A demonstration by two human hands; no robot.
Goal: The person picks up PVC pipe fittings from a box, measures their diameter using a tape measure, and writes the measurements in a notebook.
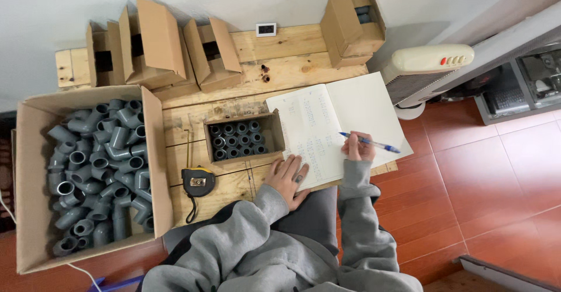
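An open notebook [345, 120] with handwritten columns lies on the wooden table [280, 64]. My right hand [357, 147] holds a blue pen [374, 143] over the notebook's lower right page. My left hand [287, 175] rests flat with fingers spread on the table at the notebook's lower left corner. Just left of it stands a small cardboard box [244, 135] filled with several upright grey pipe fittings.
A large carton [32, 181] of grey elbow fittings sits at the left. A black and yellow tape measure [197, 182] lies near the table's front edge. Folded cardboard boxes [158, 47] line the back; another box [350, 26] at right. A white heater [429, 64] stands on the red floor.
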